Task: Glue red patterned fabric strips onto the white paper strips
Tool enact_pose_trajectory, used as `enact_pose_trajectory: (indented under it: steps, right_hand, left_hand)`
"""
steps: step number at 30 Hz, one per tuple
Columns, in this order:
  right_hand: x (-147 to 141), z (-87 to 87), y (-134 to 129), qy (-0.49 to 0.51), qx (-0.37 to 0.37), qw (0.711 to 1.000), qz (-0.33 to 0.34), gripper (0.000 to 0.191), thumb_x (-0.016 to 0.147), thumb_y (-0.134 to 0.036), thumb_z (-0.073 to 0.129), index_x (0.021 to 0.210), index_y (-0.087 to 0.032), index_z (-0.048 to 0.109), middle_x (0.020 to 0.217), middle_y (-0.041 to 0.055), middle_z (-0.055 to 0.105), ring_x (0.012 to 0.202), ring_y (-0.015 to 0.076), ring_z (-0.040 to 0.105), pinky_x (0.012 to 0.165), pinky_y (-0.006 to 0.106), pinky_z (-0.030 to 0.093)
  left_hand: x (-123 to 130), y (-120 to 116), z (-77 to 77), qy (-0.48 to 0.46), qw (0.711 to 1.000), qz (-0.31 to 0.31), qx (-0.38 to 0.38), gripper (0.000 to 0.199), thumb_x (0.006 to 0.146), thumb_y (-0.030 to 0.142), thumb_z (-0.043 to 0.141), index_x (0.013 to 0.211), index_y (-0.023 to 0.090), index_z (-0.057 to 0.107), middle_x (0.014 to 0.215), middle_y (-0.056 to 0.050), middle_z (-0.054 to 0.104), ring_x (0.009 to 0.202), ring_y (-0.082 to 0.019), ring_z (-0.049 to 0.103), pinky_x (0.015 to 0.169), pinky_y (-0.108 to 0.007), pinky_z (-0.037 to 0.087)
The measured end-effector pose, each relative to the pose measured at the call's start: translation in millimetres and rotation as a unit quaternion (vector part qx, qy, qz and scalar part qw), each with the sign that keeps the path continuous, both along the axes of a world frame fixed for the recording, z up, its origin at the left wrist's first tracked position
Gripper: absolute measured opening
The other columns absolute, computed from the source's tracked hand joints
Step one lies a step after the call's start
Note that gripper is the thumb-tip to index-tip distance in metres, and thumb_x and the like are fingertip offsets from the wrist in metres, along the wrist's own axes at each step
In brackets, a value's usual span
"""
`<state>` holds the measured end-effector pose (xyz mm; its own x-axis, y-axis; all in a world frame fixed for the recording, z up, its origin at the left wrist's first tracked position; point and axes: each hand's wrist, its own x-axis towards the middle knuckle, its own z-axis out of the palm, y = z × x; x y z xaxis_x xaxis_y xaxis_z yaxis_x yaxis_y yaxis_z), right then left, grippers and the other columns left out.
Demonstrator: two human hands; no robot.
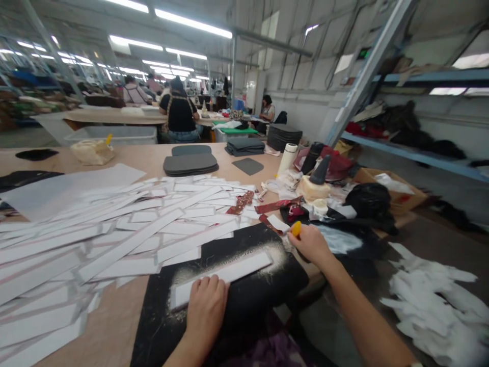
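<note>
A white strip (244,269) lies slantwise on a black mat (153,321) that has pale, dried-looking smears around the strip. The bent fingers of my left hand (206,300) press on the strip's near left part and hold it down. Just beyond the mat's right corner, my right hand (311,244) is closed around a yellow-handled tool (296,228); its working end is hidden or too blurred to make out. Close to that hand are shiny dark red strips (277,205) and a white smeared patch (340,239) on black material.
Many white strips (126,239) overlap across the table's left. Dark grey stacked panels (191,164) lie farther back. At right stand a crusted pot (313,188) with a dark cone, a pale bottle (287,159) and a cardboard box (397,196). White scraps (435,306) heap at lower right. People sit beyond.
</note>
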<state>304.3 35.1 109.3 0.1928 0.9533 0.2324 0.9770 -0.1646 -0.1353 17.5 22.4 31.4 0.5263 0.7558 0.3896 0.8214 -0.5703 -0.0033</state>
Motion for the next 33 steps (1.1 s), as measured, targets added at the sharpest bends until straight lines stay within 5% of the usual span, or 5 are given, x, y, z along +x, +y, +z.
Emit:
enact_pose_trajectory:
  steps: [7,11,22,28,33]
  right_hand:
    - [1,-3.8,-20,0.139,0.092,0.986,0.016,0.026,0.083,-0.037,0.045,0.082,-0.019,0.064,0.080,0.0042,0.068,0.078,0.0195,0.061,0.076,0.030,0.041]
    - [1,-16.5,-26,0.175,0.092,0.980,0.011,0.025,0.083,-0.038,0.045,0.082,-0.020,0.063,0.082,0.0031,0.068,0.080,0.0197,0.061,0.075,0.030,0.041]
    - [-27,-46.2,-17,0.336,0.129,0.930,0.068,0.031,0.088,-0.032,0.037,0.110,-0.020,0.055,0.064,0.0001,0.062,0.064,0.0160,0.058,0.067,0.027,0.044]
    - [-37,-82.3,-7,0.272,0.067,0.956,0.088,0.035,0.076,-0.009,0.039,0.102,-0.020,0.059,0.079,0.0019,0.068,0.076,0.0167,0.059,0.073,0.028,0.043]
    - [-24,-77.8,-7,0.310,0.108,0.943,0.046,0.039,0.073,-0.009,0.037,0.106,-0.020,0.056,0.078,0.0014,0.068,0.076,0.0171,0.061,0.072,0.028,0.044]
  left_hand:
    - [106,43,13.7,0.010,0.987,-0.097,-0.130,0.017,0.085,0.016,0.044,0.083,0.018,0.060,0.088,-0.006,0.059,0.083,-0.019,0.052,0.067,-0.031,0.038]
    - [136,49,10.2,0.031,0.984,-0.112,-0.133,0.018,0.085,0.014,0.043,0.080,0.016,0.061,0.088,-0.007,0.059,0.086,-0.022,0.053,0.067,-0.032,0.039]
    - [115,50,-1.9,-0.095,0.977,-0.073,-0.179,0.016,0.084,0.017,0.045,0.081,0.018,0.060,0.081,-0.003,0.063,0.081,-0.016,0.057,0.070,-0.028,0.037]
    - [97,48,-6.7,-0.196,0.958,-0.047,-0.204,0.013,0.083,0.015,0.048,0.081,0.018,0.060,0.083,0.000,0.065,0.081,-0.014,0.058,0.073,-0.027,0.037]
    - [101,49,1.0,-0.121,0.970,-0.072,-0.199,0.015,0.085,0.021,0.048,0.091,0.021,0.062,0.091,-0.002,0.064,0.088,-0.017,0.056,0.074,-0.030,0.037]
